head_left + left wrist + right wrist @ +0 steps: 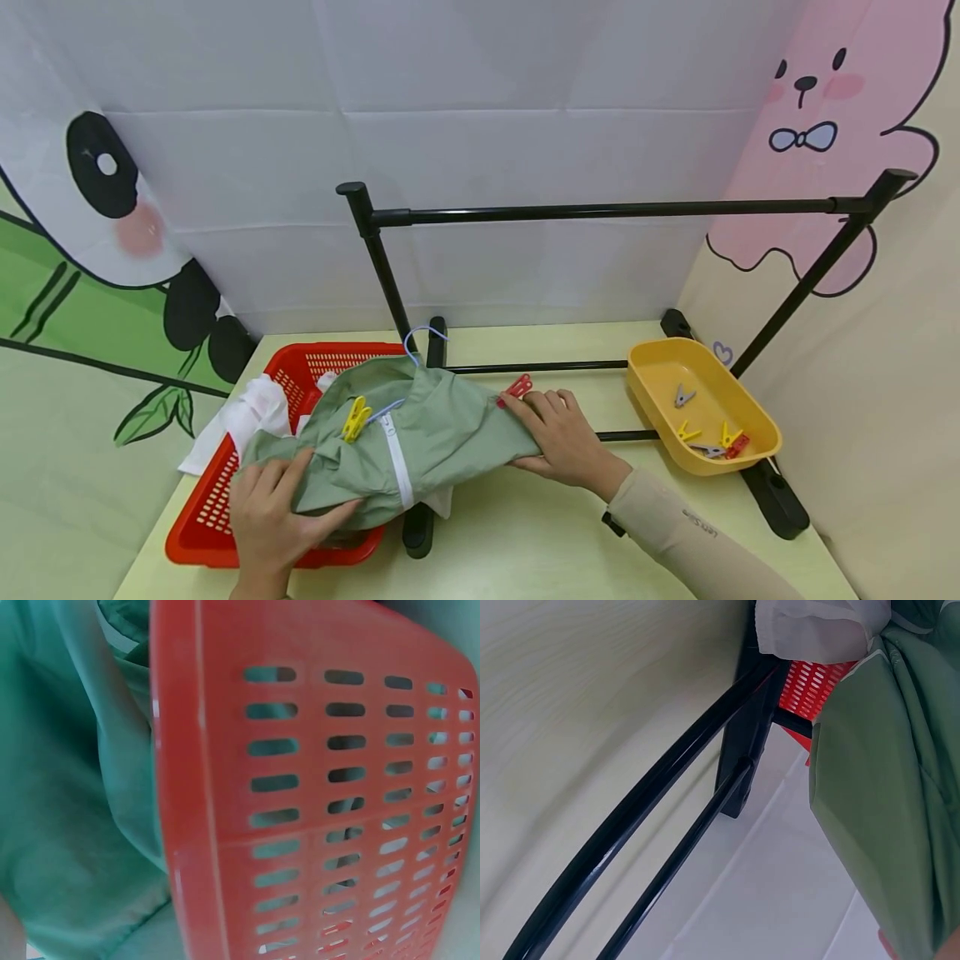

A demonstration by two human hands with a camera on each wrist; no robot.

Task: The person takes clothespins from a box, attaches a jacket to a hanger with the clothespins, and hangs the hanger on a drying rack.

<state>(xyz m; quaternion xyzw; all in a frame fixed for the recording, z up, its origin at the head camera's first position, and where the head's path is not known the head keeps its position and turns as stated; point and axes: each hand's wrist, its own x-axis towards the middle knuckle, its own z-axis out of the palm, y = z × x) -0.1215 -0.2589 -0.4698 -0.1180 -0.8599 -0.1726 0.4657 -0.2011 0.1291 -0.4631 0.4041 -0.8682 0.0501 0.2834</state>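
A green zip-up garment (465,425) with a white zip lies over the red basket (197,533), a pale blue hanger (408,340) poking out at its collar. In the head view, my left hand (268,521) grips the near left part of the fabric, thumb spread along its edge. The garment's right end is pinched by my right hand (562,442), beside a red clothespin (519,386) at the upper edge. A yellow clothespin (356,419) sits near the collar. Green cloth (75,795) hangs by the basket rim in the left wrist view; both hands are mostly out of the wrist views.
Behind the garment stands a black rack (600,212), its lower bars crossing the table (540,533). A yellow tray (647,375) at right holds several clothespins (735,446). White cloth (258,408) hangs over the basket's left rim.
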